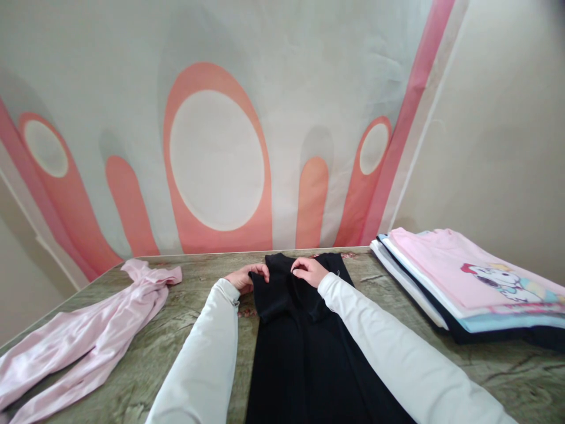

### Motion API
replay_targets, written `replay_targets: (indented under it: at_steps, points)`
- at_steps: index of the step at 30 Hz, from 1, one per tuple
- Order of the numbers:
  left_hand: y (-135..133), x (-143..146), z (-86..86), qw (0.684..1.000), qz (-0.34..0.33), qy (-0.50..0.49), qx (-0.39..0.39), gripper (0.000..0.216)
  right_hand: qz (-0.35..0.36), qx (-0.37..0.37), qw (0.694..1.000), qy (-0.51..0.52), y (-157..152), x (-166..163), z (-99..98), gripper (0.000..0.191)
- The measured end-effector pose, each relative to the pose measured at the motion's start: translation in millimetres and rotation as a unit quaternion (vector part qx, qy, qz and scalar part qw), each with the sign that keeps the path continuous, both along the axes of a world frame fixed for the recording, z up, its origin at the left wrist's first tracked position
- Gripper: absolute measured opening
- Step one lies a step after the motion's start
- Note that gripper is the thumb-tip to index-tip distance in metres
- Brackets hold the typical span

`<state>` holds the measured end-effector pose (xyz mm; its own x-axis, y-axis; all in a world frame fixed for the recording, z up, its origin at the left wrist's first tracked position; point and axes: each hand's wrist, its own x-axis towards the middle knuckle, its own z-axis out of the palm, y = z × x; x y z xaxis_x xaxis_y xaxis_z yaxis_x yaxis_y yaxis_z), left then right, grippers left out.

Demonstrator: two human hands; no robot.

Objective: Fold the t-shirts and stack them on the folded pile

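A black garment [291,365] lies lengthwise on the table in front of me, its far end bunched and partly turned over. I cannot make out what kind of garment it is. My left hand [246,278] pinches the left edge of the turned-over cloth between thumb and fingers. At the middle of that same far part, my right hand [310,271] is closed in a pinch on the cloth. A small light mark shows on the black fabric just right of my right hand. White sleeves cover both forearms.
Pink pants [110,312] lie loosely spread on the left of the wood-patterned table [194,359]. A stack of folded clothes stands at the right, topped by a pink shirt [441,271] with a cartoon dog print. Behind the table's far edge rises a printed wall covering [291,76].
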<state>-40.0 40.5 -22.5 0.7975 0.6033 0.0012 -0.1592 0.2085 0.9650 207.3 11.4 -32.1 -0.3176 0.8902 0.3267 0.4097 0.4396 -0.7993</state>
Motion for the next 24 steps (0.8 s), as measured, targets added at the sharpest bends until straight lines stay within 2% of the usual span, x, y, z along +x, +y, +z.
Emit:
replay_targets:
  at_steps: [3,6,9,11,13,15,18,21,23,24]
  points:
    - [-4.3,2.9,3.1,1.0,0.003,0.014,0.01,0.034,0.024,0.012,0.998,-0.05,-4.5,-1.8,-0.9,0.012]
    - [-4.7,6.4,8.5,0.998,0.009,0.044,0.032,0.036,0.053,-0.002,0.997,-0.057,-7.4,-3.5,-0.3,0.024]
    - [0.7,12.4,22.2,0.986,0.019,0.126,0.107,0.034,0.061,-0.037,0.996,-0.045,-2.4,3.4,4.5,0.035]
    - [4.1,20.3,36.3,0.959,0.048,0.204,0.191,0.031,0.019,-0.037,0.998,-0.038,7.0,19.1,9.7,0.035]
    - [3.7,33.6,49.8,0.926,0.094,0.252,0.263,0.028,-0.073,-0.009,0.997,-0.032,19.1,45.6,13.9,0.03]
    - [-1.3,52.5,56.8,0.914,0.133,0.246,0.296,0.026,-0.173,0.019,0.984,-0.026,30.4,79.3,13.7,0.025]
    - [-13.0,85.9,49.5,0.939,0.143,0.177,0.258,0.031,-0.246,0.023,0.969,-0.02,40.1,127.4,1.1,0.024]
    - [-20.7,111.1,30.8,0.959,0.132,0.135,0.211,0.038,-0.26,0.018,0.965,-0.021,42.6,154.1,-21.1,0.024]
    - [-22.0,117.3,22.8,0.944,0.145,0.151,0.255,0.037,-0.245,0.021,0.969,-0.02,44.1,159.0,-34.8,0.025]
    - [-22.2,117.2,21.7,0.926,0.158,0.17,0.297,0.034,-0.236,0.024,0.971,-0.019,45.3,159.0,-40.1,0.025]
